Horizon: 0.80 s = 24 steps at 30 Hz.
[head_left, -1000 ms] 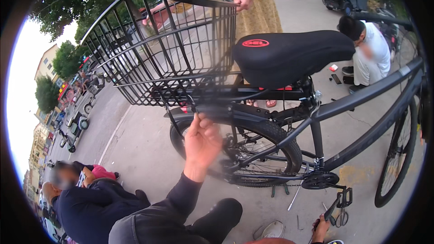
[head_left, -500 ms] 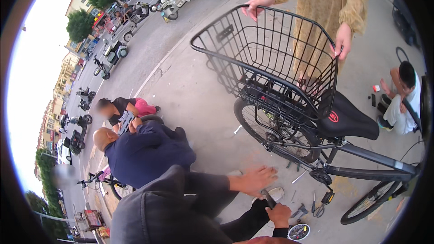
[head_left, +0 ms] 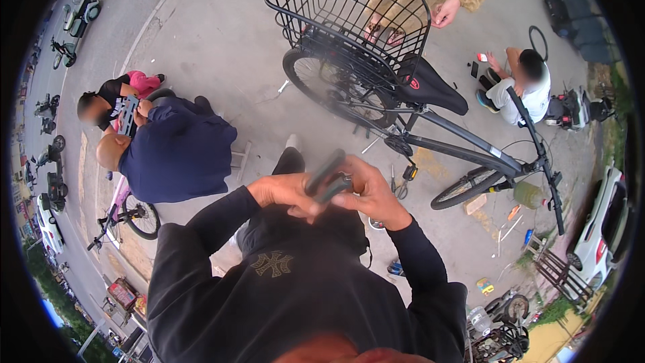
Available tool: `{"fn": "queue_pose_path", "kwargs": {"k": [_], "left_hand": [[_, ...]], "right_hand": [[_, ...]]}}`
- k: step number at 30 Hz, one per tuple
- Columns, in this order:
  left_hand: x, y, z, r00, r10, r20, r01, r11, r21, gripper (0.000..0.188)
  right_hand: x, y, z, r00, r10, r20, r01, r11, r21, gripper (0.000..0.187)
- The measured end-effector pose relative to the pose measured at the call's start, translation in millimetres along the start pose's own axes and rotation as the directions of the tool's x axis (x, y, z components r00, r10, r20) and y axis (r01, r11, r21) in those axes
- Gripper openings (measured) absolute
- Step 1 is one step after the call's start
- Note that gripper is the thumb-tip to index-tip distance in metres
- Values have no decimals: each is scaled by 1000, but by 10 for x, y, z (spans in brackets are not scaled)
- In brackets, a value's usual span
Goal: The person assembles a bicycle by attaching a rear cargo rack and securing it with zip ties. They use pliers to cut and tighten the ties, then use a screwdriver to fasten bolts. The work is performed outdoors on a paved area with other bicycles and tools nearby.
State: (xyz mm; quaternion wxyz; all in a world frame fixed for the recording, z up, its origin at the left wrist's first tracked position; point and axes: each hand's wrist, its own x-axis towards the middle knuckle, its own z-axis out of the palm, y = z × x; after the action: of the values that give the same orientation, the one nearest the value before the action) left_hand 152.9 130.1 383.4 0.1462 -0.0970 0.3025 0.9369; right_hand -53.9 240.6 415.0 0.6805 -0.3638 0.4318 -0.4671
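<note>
Both my hands are raised in front of my chest around a dark two-handled tool [head_left: 326, 173] that looks like pliers, smeared by motion. My left hand [head_left: 285, 193] is closed at its lower end. Curled round its other side are the fingers of my right hand [head_left: 369, 191]; a bit of metal shows between them. Just beyond my hands stands a dark grey bicycle [head_left: 463, 151] with a black saddle [head_left: 433, 87] and a black wire basket [head_left: 349, 27] over its rear wheel. Scissors [head_left: 401, 190] and a screwdriver [head_left: 393, 175] lie on the ground near its pedal.
A person in navy [head_left: 178, 151] crouches at left beside another person and a pink bicycle [head_left: 121, 205]. Someone in a yellowish dress stands behind the basket, one hand [head_left: 445, 12] by its rim. A person in white [head_left: 534, 87] sits at right. A spanner [head_left: 283, 86] lies near the rear wheel.
My view has tilted down. My left hand, stretched out and apart before, has come together with my right at the tool, which my right hand held. The bicycle appears higher in view.
</note>
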Motion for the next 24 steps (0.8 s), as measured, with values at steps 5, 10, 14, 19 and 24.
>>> {"fn": "queue_pose_path", "kwargs": {"k": [5,10,14,19,24], "left_hand": [[-188,99,91,999,1,-47,-1,1000,-1,81],[58,379,-183,991,122,-50,-110,974,199,93],[445,627,-685,908,379,177,-417,855,309,73],[914,44,-1666,609,240,-756,-212,968,136,50],[1632,32,-2111,420,57,-906,-397,909,-127,37]], "right_hand": [[302,-567,179,955,61,289,-4,981,-195,57],[534,-699,156,993,98,69,-67,932,-356,35],[717,-916,-90,984,-161,-76,89,815,-572,26],[942,-1481,-757,745,-491,-452,257,836,-485,35],[1791,-1215,-1455,846,-245,-473,-32,863,-504,46]]}}
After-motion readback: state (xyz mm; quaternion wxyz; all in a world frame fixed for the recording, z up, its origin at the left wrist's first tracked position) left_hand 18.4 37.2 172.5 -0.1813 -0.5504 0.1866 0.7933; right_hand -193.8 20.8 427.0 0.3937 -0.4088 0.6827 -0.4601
